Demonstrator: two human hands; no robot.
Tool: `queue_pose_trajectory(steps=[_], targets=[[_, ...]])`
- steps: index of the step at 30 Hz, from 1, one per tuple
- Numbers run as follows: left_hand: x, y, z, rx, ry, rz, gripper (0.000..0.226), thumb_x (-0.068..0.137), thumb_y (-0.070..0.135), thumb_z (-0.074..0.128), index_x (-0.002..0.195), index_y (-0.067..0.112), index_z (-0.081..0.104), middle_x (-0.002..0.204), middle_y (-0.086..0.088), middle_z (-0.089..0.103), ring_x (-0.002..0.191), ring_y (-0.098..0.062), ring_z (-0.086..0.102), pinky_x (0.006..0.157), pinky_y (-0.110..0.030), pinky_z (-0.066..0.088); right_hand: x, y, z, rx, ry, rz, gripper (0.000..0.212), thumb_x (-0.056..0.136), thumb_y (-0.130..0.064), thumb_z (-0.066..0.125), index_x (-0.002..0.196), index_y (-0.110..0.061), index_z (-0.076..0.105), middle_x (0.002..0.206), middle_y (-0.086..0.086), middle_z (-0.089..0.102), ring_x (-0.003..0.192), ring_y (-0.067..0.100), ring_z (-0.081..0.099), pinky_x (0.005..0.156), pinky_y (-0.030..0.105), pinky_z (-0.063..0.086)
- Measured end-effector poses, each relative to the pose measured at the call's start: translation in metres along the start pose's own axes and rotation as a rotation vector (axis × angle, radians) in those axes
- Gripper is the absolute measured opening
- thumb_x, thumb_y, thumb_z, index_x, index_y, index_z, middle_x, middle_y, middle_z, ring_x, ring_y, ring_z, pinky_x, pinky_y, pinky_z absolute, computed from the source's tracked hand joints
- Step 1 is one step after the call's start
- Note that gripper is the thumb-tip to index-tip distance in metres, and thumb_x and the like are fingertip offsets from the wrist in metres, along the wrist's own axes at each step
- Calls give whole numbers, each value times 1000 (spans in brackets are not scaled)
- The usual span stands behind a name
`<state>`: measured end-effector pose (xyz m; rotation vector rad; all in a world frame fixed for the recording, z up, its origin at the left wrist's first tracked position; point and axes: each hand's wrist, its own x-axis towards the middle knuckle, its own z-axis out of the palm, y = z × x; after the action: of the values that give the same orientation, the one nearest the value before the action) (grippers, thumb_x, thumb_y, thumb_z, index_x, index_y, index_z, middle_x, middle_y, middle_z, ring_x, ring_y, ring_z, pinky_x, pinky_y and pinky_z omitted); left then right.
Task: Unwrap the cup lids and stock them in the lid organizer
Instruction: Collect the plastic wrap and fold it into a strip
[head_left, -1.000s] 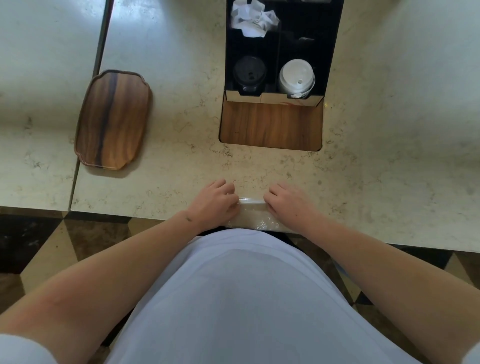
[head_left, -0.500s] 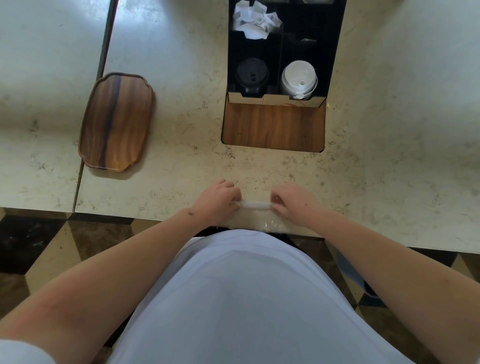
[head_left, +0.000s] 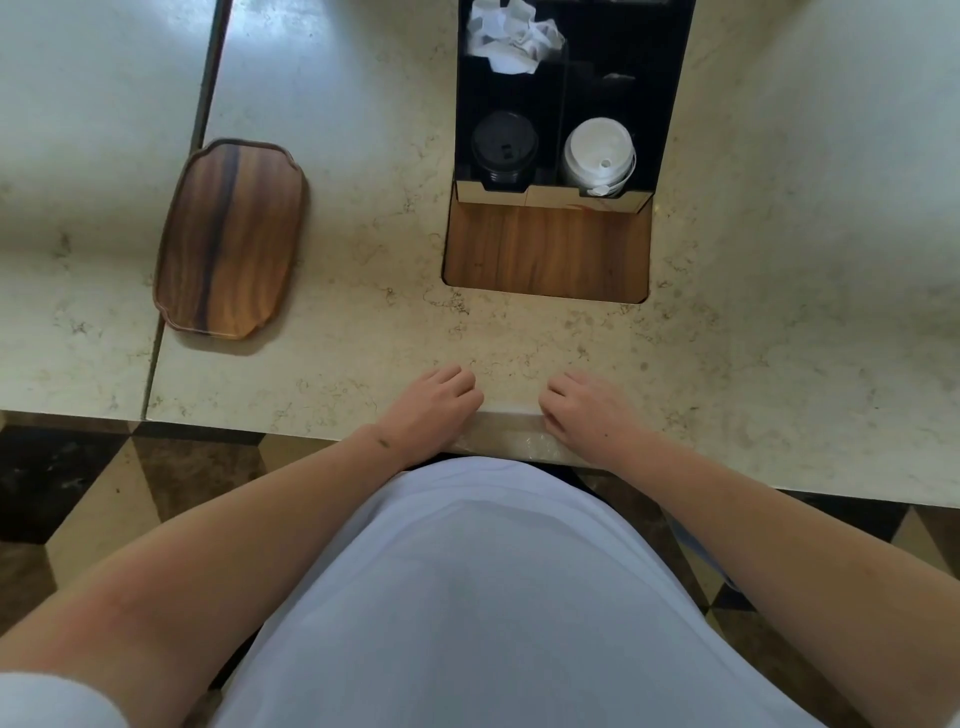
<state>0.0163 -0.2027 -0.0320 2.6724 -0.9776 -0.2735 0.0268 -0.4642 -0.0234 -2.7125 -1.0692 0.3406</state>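
Observation:
The black lid organizer (head_left: 670, 98) stands on a wooden base at the back of the counter. Its front left slot holds a stack of black lids (head_left: 503, 148), its front right slot a stack of white lids (head_left: 597, 153). At the counter's front edge, a strip of clear plastic wrap (head_left: 511, 423) lies stretched between my hands. My left hand (head_left: 434, 410) has its fingers curled on the wrap's left end, and my right hand (head_left: 584, 410) is curled on its right end. No lids show inside the wrap.
Crumpled white paper (head_left: 511, 36) fills the organizer's back left slot. An oval wooden tray (head_left: 231, 239) lies on the counter (head_left: 363, 208) to the left, beside a seam (head_left: 174, 270) between two slabs. My white shirt hides the floor below the counter edge.
My hands have moved apart along the counter edge, pulling the wrap out flat and thin. The bunched white bulge seen between them earlier is gone.

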Motion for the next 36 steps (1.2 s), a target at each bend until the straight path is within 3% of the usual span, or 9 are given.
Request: queue_pose_trajectory(steps=[4,10,14,18,23,28,32,36], targets=[[-2,-1,0,35,-18,-12,1,90,9,68,91,9,68,100,-10,64,91,-30,57,78,-43,52,-6,0,0,-5,4,-40,17,94,-21,66,81,-10,69,82,6,64,72,20,54,62,33,50],[-1,0,-3,-13,-13,-19,13,88,23,72,90,11,73,102,-10,65,90,-30,59,76,-43,54,-14,-1,-2,14,-19,5,30,99,-34,59,81,-15,74,85,0,63,76,16,54,66,31,52],[-1,-2,-7,-89,-56,-55,16,97,19,66,90,6,71,104,-13,64,91,-30,57,79,-44,53,-7,-2,0,154,-120,220,23,94,-42,64,83,-22,64,84,-7,56,77,11,49,67,23,41],[11,2,-6,-194,-130,-215,22,96,20,66,115,11,64,113,-7,64,104,-26,55,88,-36,47,3,-4,3,331,-164,371,16,90,-37,71,92,-24,61,85,-10,58,79,10,53,69,23,42],[16,-5,-3,-206,-238,-230,18,95,22,62,111,15,67,111,-4,60,107,-24,52,84,-29,41,0,-7,5,295,-201,292,9,91,-27,63,87,-27,55,84,-10,54,78,11,49,62,18,30],[11,-7,-8,-166,-305,-113,14,99,18,55,108,11,64,105,-7,64,100,-25,57,83,-37,49,-2,-8,5,272,-201,259,8,91,-23,61,86,-26,56,80,-10,55,74,11,51,60,19,34],[8,-9,-11,-149,-258,-49,14,101,16,54,101,8,65,100,-9,66,94,-27,59,83,-40,51,-4,-2,5,237,-162,166,13,89,-17,64,79,-22,57,77,-9,51,70,11,47,57,14,26],[-4,-9,-9,-60,-151,83,8,96,4,62,90,5,67,92,-11,66,84,-29,59,78,-41,52,-7,1,4,171,-66,42,16,87,-6,68,76,-13,59,75,2,56,68,16,43,59,25,31]])
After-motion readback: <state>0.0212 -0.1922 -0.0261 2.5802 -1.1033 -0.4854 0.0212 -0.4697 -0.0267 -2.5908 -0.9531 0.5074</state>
